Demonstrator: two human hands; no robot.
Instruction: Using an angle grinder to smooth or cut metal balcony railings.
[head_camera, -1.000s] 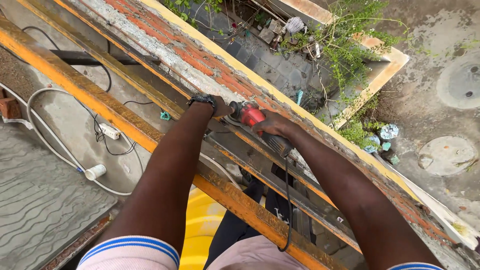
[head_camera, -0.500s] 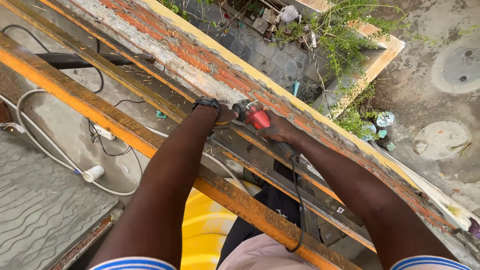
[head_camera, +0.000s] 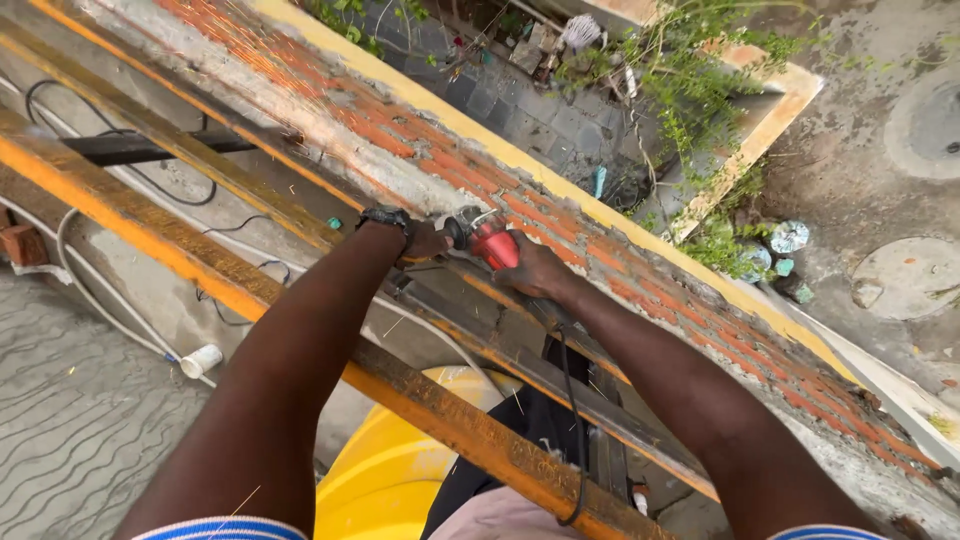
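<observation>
- Grinder (head_camera: 487, 238) — a red angle grinder, held between both hands at the far rusty rail (head_camera: 250, 195), just below the brick wall top (head_camera: 420, 150). Its black cord (head_camera: 570, 400) runs back under the right arm toward the body.
- Nearest, a yellow drum (head_camera: 385, 470) shows below, between the arms, and the near orange-painted beam (head_camera: 200, 270) crosses in front of it.
- Left hand (head_camera: 425, 240), a dark watch (head_camera: 385, 215) at the wrist, is clenched on the grinder's front end, likely a side handle, though the handle itself is hidden.
- Right hand (head_camera: 530, 270) is wrapped tight around the red body.
- A few fine sparks lie over the pictured rails, so I judge the step in hand to be grinding or cutting at the rail — the disc itself is too small to tell.
- The next move calls for a steady two-handed hold and keeping the cord clear of the disc.
- Farther off, white cable (head_camera: 100, 300) on the paving at left; beyond the wall, plants (head_camera: 690, 90) and a round concrete cover (head_camera: 910, 275).
</observation>
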